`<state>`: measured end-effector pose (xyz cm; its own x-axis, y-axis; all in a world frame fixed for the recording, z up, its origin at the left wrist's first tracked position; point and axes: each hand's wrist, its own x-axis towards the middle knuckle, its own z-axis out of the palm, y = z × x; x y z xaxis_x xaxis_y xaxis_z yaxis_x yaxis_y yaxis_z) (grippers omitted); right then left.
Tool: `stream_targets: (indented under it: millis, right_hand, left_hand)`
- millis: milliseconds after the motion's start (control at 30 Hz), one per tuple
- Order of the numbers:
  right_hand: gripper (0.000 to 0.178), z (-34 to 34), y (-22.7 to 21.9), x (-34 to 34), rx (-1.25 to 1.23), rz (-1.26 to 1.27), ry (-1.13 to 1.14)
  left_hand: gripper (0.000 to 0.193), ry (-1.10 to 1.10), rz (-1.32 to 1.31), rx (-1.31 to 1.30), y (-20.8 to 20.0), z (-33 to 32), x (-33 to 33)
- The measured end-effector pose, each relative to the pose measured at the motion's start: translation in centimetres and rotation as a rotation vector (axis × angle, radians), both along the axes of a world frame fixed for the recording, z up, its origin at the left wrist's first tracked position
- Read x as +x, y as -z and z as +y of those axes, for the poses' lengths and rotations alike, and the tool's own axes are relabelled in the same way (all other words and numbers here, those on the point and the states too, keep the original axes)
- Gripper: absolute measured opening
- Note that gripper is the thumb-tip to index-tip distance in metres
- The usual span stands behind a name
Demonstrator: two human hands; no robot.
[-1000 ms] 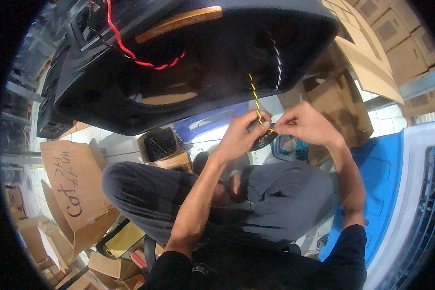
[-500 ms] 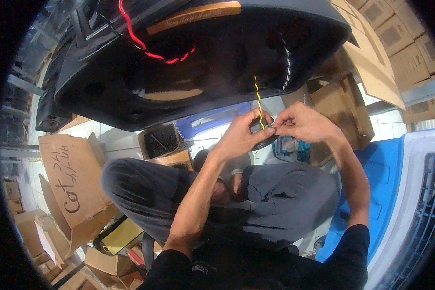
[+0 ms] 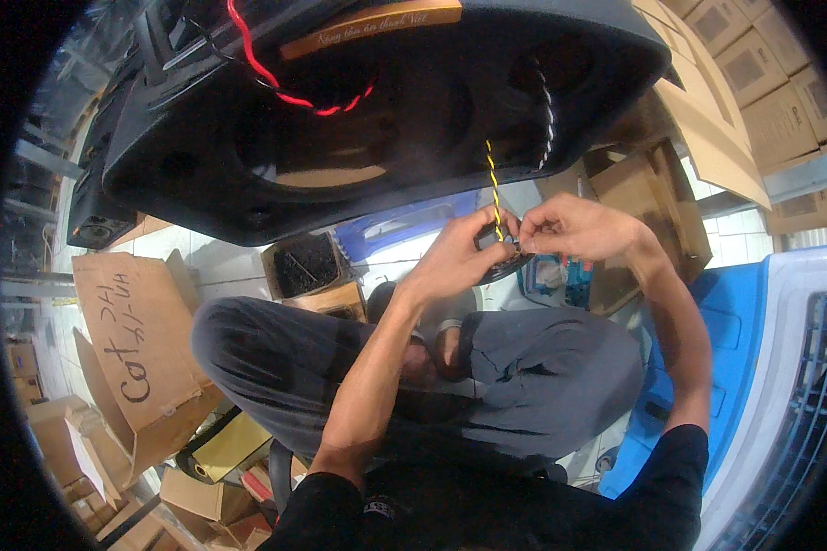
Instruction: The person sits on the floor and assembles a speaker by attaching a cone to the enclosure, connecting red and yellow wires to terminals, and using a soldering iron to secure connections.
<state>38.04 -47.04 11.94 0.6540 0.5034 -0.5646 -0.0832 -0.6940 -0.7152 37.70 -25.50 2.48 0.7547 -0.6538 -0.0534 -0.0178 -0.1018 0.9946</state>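
Observation:
Over my lap, my left hand (image 3: pixel 455 253) is closed around a small round black part (image 3: pixel 504 270), probably a speaker driver, partly hidden by the fingers. A twisted yellow-and-black wire (image 3: pixel 494 188) runs down to it from the black speaker cabinet (image 3: pixel 179 115) in front of me. My right hand (image 3: pixel 583 228) pinches at the part's near right side, beside the wire's lower end; what lies between its fingertips is too small to make out. Out of the cabinet's openings hang a red-and-black twisted wire (image 3: pixel 294 99) and a black-and-white one (image 3: pixel 549 119).
Left of my knee stands an open cardboard box (image 3: pixel 142 340). Beneath the cabinet are a blue plastic piece (image 3: pixel 404 225) and a small box of dark bits (image 3: pixel 307 266). To the right are a brown carton (image 3: pixel 657 211), a blue panel (image 3: pixel 708 340) and stacked cartons (image 3: pixel 753 69).
My right fingers have shifted slightly and curled more at the part, with its wrist a little further right. The round part has tilted slightly in my left hand.

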Motion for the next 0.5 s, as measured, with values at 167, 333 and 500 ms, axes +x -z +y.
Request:
stream_targets:
  millis: [167, 333, 500]
  right_hand:
    - [0.029, -0.24, 0.56, -0.33, -0.042, -0.068, -0.042]
    - [0.031, 0.29, 1.09, -0.75, -0.127, -0.175, -0.070]
    - [0.031, 0.71, 0.77, -0.27, -0.176, -0.129, -0.040]
  left_hand:
    - [0.030, 0.006, -0.029, -0.018, -0.05, 0.07, -0.09]
    - [0.044, -0.010, -0.069, -0.031, 0.01, -0.13, -0.20]
    - [0.056, 0.014, -0.102, 0.025, -0.63, -0.04, -0.25]
